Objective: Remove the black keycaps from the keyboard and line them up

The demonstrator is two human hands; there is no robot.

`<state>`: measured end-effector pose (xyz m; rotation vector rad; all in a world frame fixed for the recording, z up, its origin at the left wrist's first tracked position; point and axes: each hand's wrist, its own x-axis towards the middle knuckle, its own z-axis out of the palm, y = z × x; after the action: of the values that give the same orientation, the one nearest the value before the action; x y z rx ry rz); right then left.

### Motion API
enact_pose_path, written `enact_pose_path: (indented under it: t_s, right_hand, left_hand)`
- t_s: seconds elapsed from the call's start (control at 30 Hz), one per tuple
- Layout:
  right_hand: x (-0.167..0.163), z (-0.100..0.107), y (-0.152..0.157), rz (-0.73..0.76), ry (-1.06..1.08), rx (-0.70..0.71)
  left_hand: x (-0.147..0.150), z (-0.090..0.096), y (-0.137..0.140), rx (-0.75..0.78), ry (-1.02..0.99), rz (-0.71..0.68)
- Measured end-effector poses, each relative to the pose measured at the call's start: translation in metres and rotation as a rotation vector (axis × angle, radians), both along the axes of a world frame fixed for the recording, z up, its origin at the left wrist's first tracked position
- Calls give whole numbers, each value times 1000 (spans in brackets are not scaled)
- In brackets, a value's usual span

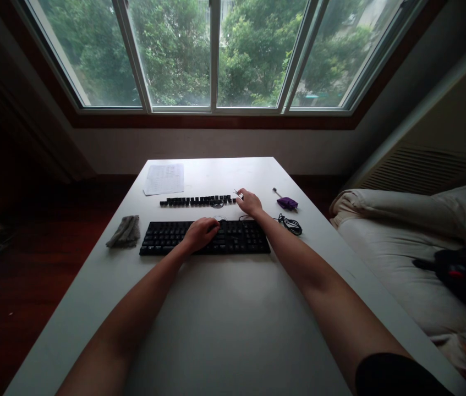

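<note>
A black keyboard (166, 237) lies across the white table, and my left hand (202, 234) rests on the middle of it, fingers lying over the keys toward the right. Beyond the keyboard, loose black keycaps (195, 201) stand in a long row. At the right end of that row is my right hand (250, 202), its fingers pinched on a thin wire tool (237, 193) that looks like a keycap puller. A small clear round piece (217, 205) lies by the keycaps. The fingertips of my left hand are partly hidden.
A grey cloth (124, 231) lies left of the keyboard. Printed paper (164, 179) is at the table's far left. To the right are a coiled black cable (290, 224), a purple item (288, 203) and a small brush-like stick (276, 192). A bed (381, 247) stands beside the table.
</note>
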<state>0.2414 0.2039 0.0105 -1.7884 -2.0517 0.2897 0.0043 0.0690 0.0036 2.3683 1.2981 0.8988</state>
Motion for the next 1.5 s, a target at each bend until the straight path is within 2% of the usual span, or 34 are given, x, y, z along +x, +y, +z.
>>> enact_pose_path:
  t_s: [0.2,0.27,0.37,0.47,0.7,0.8,1.13,1.5]
  right_hand:
    - [11,21,-28,17,280,80]
    - [17,29,-41,73,353,118]
    - [26,38,-61,170,379,183]
    - [38,43,-75,210,386,141]
    - [60,39,-87,327,500,-108]
    - [60,38,-87,338,605,-163]
    - [54,26,-84,443,819,-154]
    - [48,22,-85,447,784,-159]
  left_hand:
    - [0,-3,1,4,-7,4]
    - [0,-4,1,5,-14,1]
    - [0,-4,1,8,1,-8]
    - [0,-4,1,15,16,-11]
    - [0,-4,0,18,20,-8]
    - [0,-4,0,22,20,-13]
    - [0,-5,0,1,54,3]
    - [1,-2,-1,18,66,-1]
